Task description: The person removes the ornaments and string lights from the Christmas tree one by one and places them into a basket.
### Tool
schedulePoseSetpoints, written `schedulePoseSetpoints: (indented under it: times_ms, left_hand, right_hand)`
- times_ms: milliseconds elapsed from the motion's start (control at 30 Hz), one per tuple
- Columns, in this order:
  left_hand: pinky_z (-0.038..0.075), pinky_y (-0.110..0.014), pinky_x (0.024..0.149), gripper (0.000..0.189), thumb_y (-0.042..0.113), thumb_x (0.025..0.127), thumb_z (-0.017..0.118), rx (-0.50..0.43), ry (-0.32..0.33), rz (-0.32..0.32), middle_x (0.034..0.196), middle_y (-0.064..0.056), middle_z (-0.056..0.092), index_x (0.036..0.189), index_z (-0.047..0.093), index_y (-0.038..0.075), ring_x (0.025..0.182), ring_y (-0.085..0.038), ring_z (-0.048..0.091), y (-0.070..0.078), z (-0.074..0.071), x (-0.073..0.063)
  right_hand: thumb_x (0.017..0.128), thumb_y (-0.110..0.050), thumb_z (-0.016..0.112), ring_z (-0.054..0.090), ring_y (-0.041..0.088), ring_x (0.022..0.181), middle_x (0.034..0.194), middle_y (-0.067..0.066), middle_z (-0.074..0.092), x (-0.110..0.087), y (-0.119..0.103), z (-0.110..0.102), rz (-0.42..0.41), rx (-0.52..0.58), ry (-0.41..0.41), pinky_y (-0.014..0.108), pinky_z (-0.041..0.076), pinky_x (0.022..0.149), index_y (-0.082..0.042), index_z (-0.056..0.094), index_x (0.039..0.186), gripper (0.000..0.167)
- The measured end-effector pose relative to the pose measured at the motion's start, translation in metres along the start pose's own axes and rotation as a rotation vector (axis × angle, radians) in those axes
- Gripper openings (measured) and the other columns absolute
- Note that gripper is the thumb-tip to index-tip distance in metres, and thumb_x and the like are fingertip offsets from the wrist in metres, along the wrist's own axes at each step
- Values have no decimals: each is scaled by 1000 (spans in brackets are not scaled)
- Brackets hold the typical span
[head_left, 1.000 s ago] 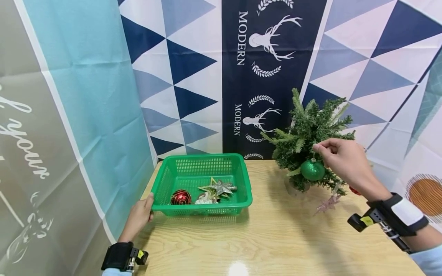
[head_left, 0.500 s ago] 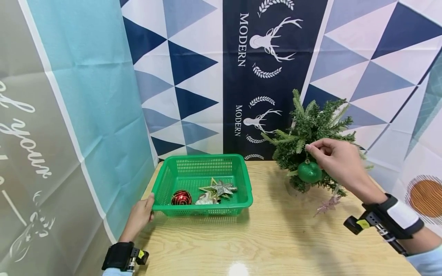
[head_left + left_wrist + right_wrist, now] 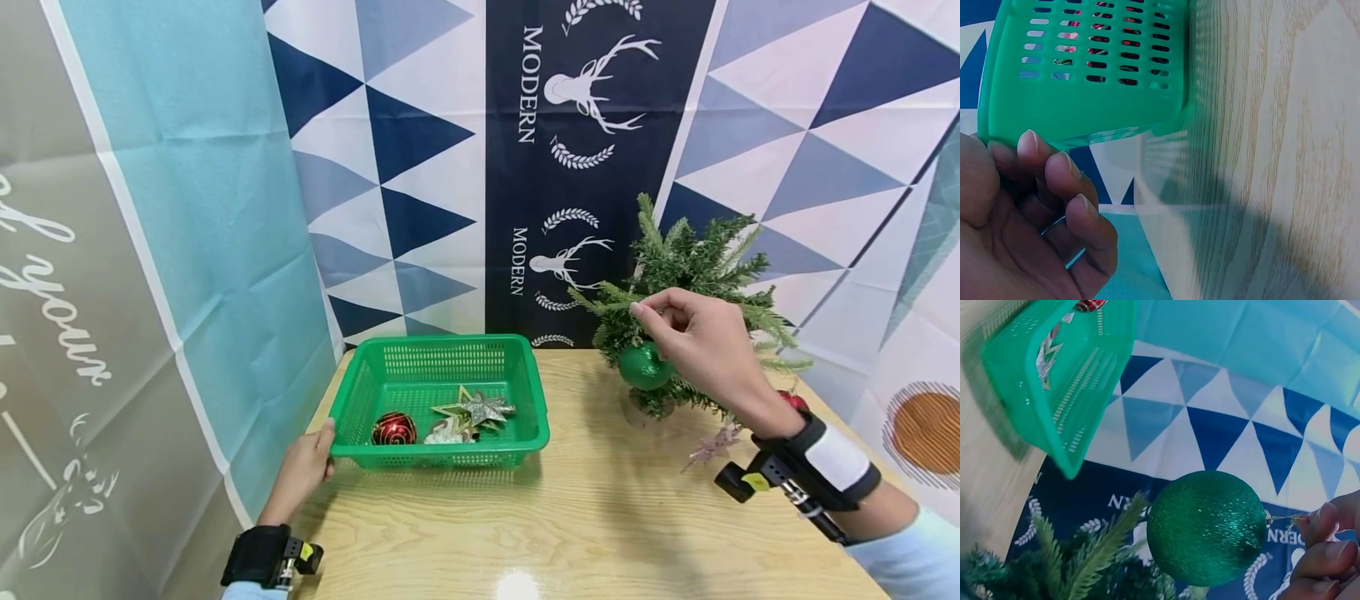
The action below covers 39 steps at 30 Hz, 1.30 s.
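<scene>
A glittery green Christmas ball [image 3: 644, 367] hangs by its thin loop from the pinched thumb and fingers of my right hand [image 3: 701, 346]. In the right wrist view the ball [image 3: 1207, 528] shows whole, its gold loop running to the fingertips. Behind it stands a small artificial Christmas tree [image 3: 693, 258], which the hand partly covers. My left hand [image 3: 302, 462] grips the near left corner of a green plastic basket [image 3: 442, 454], thumb on the rim and fingers curled beneath, as the left wrist view shows.
Inside the basket lie a red ball with gold swirls [image 3: 393, 429], a silver star [image 3: 483, 408] and a whitish ornament [image 3: 447, 432]. A pink star [image 3: 712, 446] hangs low on the tree, and a red ornament [image 3: 793, 402] shows behind the right wrist. Patterned cloth [image 3: 427, 167] walls the table.
My right hand has moved left across the front of the tree, carrying the green ball with it. My left hand and the basket have stayed in place.
</scene>
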<state>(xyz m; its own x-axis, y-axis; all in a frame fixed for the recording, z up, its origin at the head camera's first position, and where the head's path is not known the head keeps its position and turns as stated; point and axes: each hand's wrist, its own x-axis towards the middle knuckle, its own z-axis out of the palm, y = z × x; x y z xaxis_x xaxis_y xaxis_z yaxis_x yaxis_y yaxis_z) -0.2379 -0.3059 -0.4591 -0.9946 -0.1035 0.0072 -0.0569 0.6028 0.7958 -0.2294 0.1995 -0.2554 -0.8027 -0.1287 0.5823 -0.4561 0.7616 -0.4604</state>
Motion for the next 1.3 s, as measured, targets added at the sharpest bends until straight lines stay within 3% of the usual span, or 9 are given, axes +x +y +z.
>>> schedulePoseSetpoints:
  times_ms: [200, 533, 867, 1300]
  left_hand:
    - [36, -33, 58, 59, 50, 113, 28, -9, -2, -10, 57, -5, 50, 74, 46, 11, 51, -18, 42, 0, 0, 0]
    - [35, -34, 60, 63, 50, 114, 28, 2, -4, 0, 57, -5, 51, 78, 53, 4, 51, -18, 39, -3, 2, 0]
    - [37, -35, 62, 57, 50, 113, 28, 7, 6, -9, 59, -7, 51, 73, 42, 12, 54, -21, 49, -2, 2, 2]
    - [38, -35, 63, 57, 50, 113, 28, 9, 5, 0, 59, -7, 51, 73, 42, 13, 55, -22, 49, -4, 3, 5]
  right_hand:
    - [106, -31, 63, 48, 14, 49, 61, -3, 56, 5, -11, 10, -54, 18, 5, 25, 36, 56, -14, 75, 107, 20]
    - [105, -25, 64, 48, 11, 49, 60, -7, 56, 11, -22, 40, -121, 21, -46, 27, 36, 54, -13, 77, 102, 18]
    - [104, -15, 64, 54, 11, 49, 58, -7, 60, 17, -30, 73, -101, 21, -154, 27, 32, 48, -8, 77, 104, 15]
    - [101, -13, 68, 43, 11, 45, 58, -8, 53, 14, -41, 115, -127, 24, -222, 27, 30, 48, -6, 78, 101, 12]
